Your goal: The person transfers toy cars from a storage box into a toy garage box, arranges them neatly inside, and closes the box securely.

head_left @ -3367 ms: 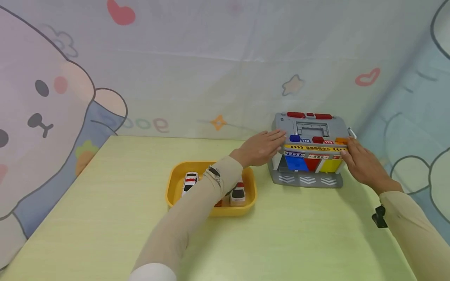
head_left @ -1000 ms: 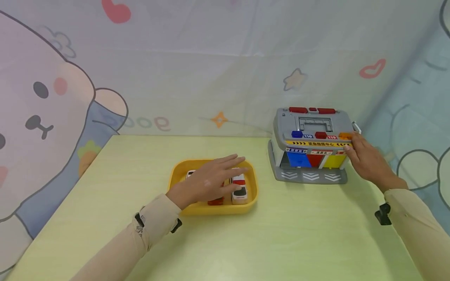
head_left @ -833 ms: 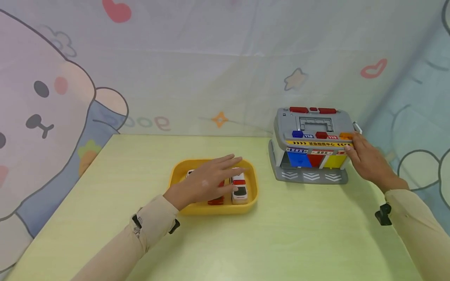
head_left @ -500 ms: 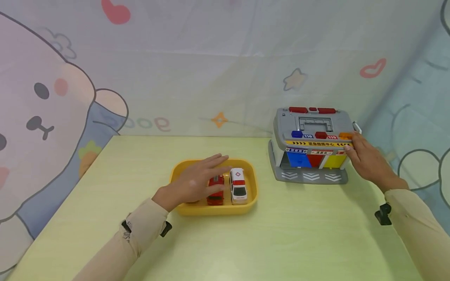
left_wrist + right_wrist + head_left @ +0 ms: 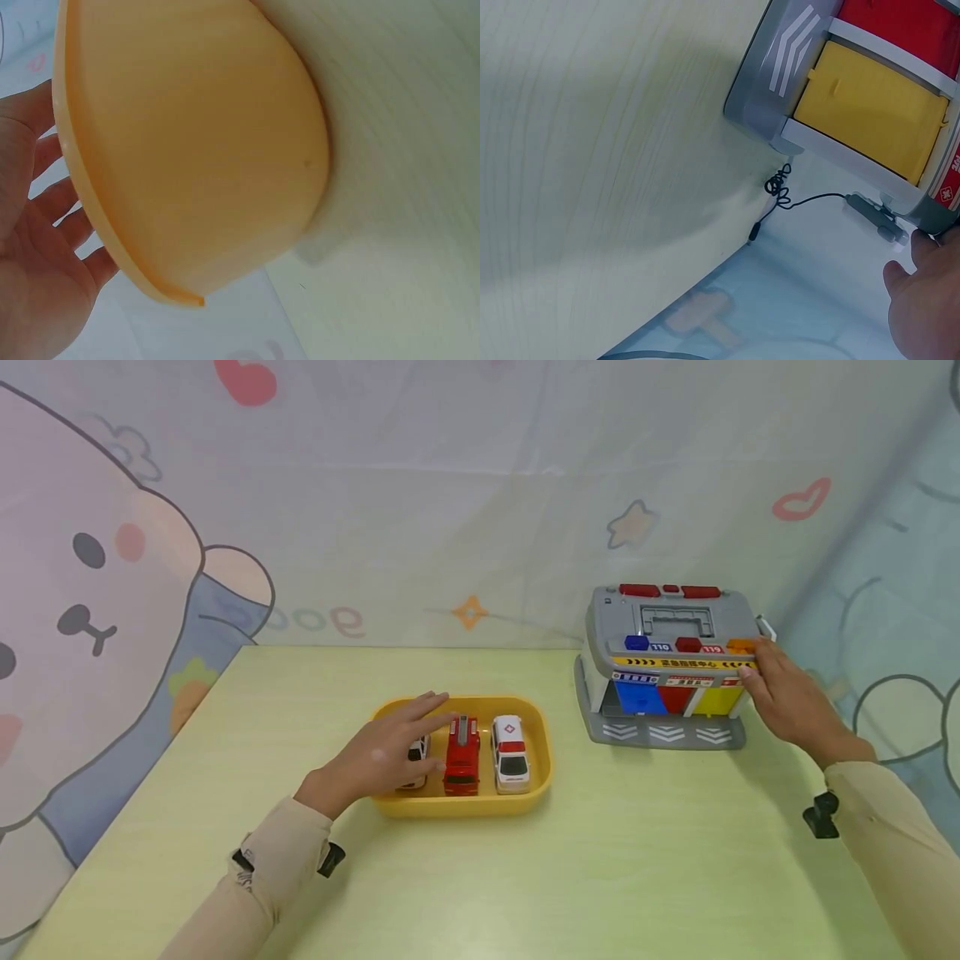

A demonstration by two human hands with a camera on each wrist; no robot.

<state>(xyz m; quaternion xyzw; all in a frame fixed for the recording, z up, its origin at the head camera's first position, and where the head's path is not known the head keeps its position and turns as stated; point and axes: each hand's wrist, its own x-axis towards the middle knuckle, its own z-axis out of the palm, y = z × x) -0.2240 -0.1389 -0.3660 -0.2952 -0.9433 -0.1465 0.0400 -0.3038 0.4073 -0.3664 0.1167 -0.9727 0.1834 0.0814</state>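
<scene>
My left hand (image 5: 382, 752) hovers with spread fingers over the left side of a yellow tray (image 5: 467, 807), holding nothing. Below it a white toy police car (image 5: 415, 764) is partly covered. A red toy fire engine (image 5: 462, 758) and a white toy ambulance (image 5: 512, 756) lie beside it in the tray. At the right, my right hand (image 5: 802, 710) rests against the right end of a grey toy garage (image 5: 663, 647), its fingers along the roof edge. The garage's blue, red and yellow doors are down. In the right wrist view the yellow door (image 5: 874, 109) shows closely.
A grey stick-like piece (image 5: 874, 216) on a coiled black cord (image 5: 778, 184) hangs by the garage's side. The pale table (image 5: 600, 860) ends at a printed cloth backdrop (image 5: 420, 527) behind.
My left hand has left the garage, come over the tray and drifted left, uncovering the fire engine and ambulance. My right hand stays at the garage.
</scene>
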